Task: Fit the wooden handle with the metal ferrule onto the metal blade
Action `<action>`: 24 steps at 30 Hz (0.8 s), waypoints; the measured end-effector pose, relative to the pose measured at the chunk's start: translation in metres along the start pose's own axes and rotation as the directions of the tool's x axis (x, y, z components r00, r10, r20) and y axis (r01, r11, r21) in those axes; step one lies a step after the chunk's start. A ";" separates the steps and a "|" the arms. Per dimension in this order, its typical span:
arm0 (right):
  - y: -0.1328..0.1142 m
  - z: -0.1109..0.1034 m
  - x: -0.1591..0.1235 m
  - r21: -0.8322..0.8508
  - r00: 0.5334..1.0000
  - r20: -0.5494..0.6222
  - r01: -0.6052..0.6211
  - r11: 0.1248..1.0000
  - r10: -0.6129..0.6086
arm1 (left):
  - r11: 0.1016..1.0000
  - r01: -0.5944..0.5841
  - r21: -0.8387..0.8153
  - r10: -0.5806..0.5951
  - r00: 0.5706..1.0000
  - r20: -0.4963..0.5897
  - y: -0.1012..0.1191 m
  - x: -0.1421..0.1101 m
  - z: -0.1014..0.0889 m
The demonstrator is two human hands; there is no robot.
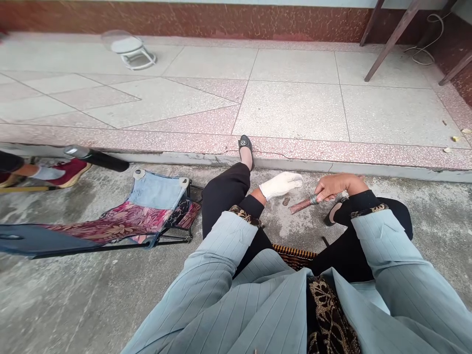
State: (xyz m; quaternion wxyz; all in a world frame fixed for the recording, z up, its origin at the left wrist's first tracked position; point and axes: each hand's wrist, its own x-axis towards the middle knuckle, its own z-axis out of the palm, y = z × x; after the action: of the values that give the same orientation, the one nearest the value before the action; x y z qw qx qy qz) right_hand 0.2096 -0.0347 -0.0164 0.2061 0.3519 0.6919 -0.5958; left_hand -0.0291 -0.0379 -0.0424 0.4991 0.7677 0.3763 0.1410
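Observation:
My left hand (282,186) wears a white knitted glove, and its fingers are pressed together. Whether anything sits between them is hidden. My bare right hand (335,187) grips a tool with a reddish-brown wooden handle (300,206). Grey wire or a metal band wraps the handle near my fingers, and its free end slants down to the left. The tool's other end is covered by my hand. The two hands are a little apart, both above the ground between my legs. A small brown lump (285,201) lies on the concrete below my left hand.
A folding chair (158,191) with patterned fabric stands at my left. Beyond it, a person's red shoe (73,172) and a black bottle (103,158) appear. A raised tiled step (295,108) runs ahead, with a white stool (131,49) and wooden legs (393,42) on it.

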 end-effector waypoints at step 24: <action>0.011 -0.001 0.010 -0.070 0.980 -0.126 -0.163 0.984 0.153 | 0.974 -0.132 0.185 0.134 0.991 0.000 0.004 -0.007 -0.011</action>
State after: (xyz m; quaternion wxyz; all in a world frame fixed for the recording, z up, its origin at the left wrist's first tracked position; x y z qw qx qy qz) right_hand 0.2108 -0.0311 -0.0306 0.2246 0.4325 0.6961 -0.5272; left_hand -0.0387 -0.0363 -0.0326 0.4128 0.8332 0.3387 0.1435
